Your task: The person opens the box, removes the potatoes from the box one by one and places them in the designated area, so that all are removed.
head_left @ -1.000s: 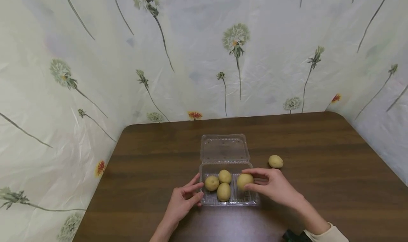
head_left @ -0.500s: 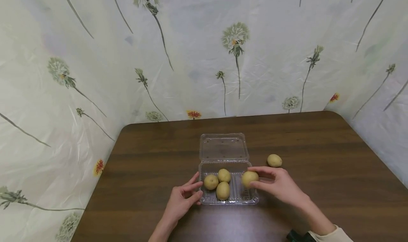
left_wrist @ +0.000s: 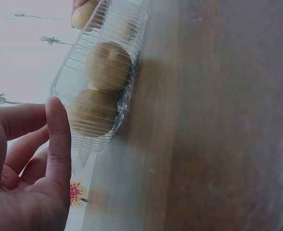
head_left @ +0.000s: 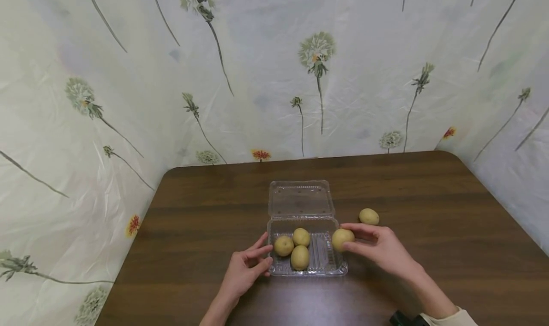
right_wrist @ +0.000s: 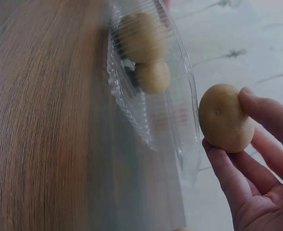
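A clear plastic clamshell container, its lid folded back, stands on the table with three potatoes in its left half. At its left side my left hand holds the rim, thumb and fingers drawn together there in the left wrist view. With thumb and fingertips my right hand pinches another potato, raised at the container's right rim. The right wrist view shows this potato level with the top edge, the palm below and beside it. A loose potato lies on the table behind the right hand.
The dark wooden table ends at a pale floral sheet hung behind and on both sides. A dark strap and a light sleeve cuff show at my right wrist.
My right hand has carried its potato rightward, from over the container's right half to its right rim. The left hand and the container have stayed in place.
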A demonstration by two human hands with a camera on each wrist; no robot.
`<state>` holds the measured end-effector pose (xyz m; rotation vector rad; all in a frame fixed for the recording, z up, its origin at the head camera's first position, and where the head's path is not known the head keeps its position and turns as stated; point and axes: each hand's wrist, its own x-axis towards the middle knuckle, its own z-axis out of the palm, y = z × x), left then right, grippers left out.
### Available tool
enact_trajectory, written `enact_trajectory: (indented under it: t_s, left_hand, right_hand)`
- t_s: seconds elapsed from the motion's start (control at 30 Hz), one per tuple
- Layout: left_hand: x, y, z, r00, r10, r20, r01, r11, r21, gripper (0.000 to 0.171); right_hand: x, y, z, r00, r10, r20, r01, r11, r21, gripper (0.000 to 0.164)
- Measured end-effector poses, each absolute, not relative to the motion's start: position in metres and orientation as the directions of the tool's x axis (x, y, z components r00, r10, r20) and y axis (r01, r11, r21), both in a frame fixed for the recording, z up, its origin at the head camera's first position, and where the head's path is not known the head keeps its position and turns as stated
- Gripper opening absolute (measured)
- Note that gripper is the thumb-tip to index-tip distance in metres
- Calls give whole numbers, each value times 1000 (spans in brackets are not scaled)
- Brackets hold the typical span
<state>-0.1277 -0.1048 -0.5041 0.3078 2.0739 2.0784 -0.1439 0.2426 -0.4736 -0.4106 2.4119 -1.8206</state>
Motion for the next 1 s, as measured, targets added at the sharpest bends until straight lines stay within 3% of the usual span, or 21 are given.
enact_trajectory:
  t_s: [1.0]
  left_hand:
    - [-130,-106,-509,-959,284,-20,-21,0,1000,36]
  right_hand:
    - [-142,272,-487,-981,-177,76,-135,352,-926,45]
